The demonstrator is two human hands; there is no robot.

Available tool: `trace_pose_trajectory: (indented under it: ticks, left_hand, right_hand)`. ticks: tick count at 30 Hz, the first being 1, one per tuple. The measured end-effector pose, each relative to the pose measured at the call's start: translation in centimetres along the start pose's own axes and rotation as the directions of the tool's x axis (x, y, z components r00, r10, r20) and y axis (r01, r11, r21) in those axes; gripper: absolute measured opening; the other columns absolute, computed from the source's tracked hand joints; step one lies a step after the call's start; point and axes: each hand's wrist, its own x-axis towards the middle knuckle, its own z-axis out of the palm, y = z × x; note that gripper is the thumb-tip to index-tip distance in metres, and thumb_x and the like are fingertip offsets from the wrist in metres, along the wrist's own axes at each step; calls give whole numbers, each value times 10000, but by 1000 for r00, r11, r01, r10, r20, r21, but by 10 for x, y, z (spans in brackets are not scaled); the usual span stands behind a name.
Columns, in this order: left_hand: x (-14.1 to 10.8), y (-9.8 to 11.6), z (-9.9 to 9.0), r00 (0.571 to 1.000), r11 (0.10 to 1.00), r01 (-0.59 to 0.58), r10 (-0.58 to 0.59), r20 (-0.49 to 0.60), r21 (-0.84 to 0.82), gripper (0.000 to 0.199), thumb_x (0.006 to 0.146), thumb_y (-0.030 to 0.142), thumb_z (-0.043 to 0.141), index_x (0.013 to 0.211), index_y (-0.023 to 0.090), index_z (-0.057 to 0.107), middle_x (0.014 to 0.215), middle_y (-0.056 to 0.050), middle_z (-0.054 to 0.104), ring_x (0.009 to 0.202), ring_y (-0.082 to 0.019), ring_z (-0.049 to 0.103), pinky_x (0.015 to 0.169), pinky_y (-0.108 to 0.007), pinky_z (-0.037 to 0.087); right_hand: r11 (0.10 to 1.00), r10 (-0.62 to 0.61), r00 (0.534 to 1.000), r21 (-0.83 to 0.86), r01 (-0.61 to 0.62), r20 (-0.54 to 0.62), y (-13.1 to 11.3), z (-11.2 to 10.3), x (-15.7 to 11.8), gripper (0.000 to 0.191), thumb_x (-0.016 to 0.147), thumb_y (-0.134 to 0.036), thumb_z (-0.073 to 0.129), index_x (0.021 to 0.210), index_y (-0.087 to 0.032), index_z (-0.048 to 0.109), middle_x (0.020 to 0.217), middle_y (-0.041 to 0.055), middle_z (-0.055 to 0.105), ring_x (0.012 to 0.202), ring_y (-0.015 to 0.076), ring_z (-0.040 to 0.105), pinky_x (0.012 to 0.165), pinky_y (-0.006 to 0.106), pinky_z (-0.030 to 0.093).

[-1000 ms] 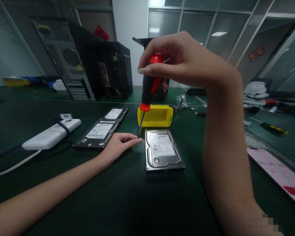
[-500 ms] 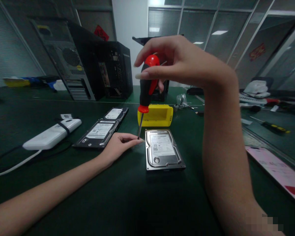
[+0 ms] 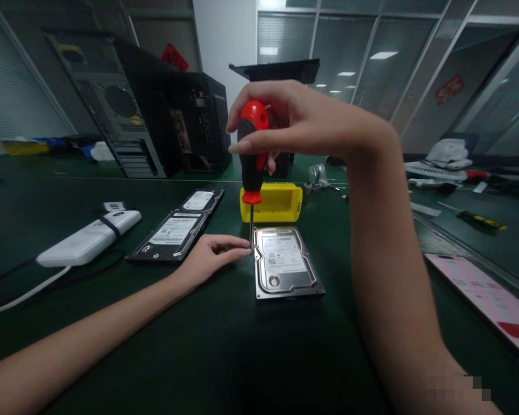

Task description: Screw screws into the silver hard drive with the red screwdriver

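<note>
My right hand grips a red and black screwdriver from above, its shaft pointing almost straight down. The tip ends at the left edge of a silver hard drive, which lies label up on the dark green table. Beside that edge, my left hand is closed in a pinch, thumb and fingertips close to the screwdriver's tip. Whatever the pinch holds is too small to make out. Behind the drive, a yellow plastic tray stands with its hollow side towards me.
Two more hard drives lie left of my left hand. A white power strip with cables is further left. Computer cases stand behind. On the right are a pink-screened phone, another screwdriver and a small clear bag.
The screwdriver has turned from leaning to nearly upright, its tip moving slightly right to the drive's edge. My right hand has come a little down and left; my left hand stays almost still.
</note>
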Motion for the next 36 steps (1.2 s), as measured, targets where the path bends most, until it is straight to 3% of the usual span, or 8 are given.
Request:
trace_pose_trajectory:
  ticks: [5, 20, 36]
  left_hand:
    - [1, 0, 1, 996, 999, 35, -36, -78, -14, 405, 901, 506, 461, 992, 236, 749, 1012, -45, 732, 854, -196, 613, 694, -284, 459]
    - [2, -4, 1, 1000, 999, -11, 12, -17, 51, 310, 868, 459, 546, 951, 237, 746, 1014, -30, 736, 982, -220, 622, 870, -312, 443]
    - [3, -5, 2, 1000, 999, -7, 7, -4, 52, 322, 861, 473, 545, 955, 238, 744, 1019, -36, 737, 1002, -227, 629, 891, -328, 452]
  right_hand:
    - [995, 96, 995, 20, -96, -11, 3, -3, 0, 318, 812, -407, 647, 1065, -225, 583, 1098, 6, 605, 788, 113, 631, 556, 175, 523]
    - [993, 116, 993, 21, -115, -24, 14, 1, 1, 351, 776, -436, 649, 1062, -236, 613, 965, -18, 670, 785, 102, 660, 513, 155, 490]
    - [990, 130, 991, 46, -130, 3, 13, 2, 2, 295, 788, -416, 674, 1029, -257, 611, 1016, 8, 661, 847, 148, 670, 517, 175, 501]
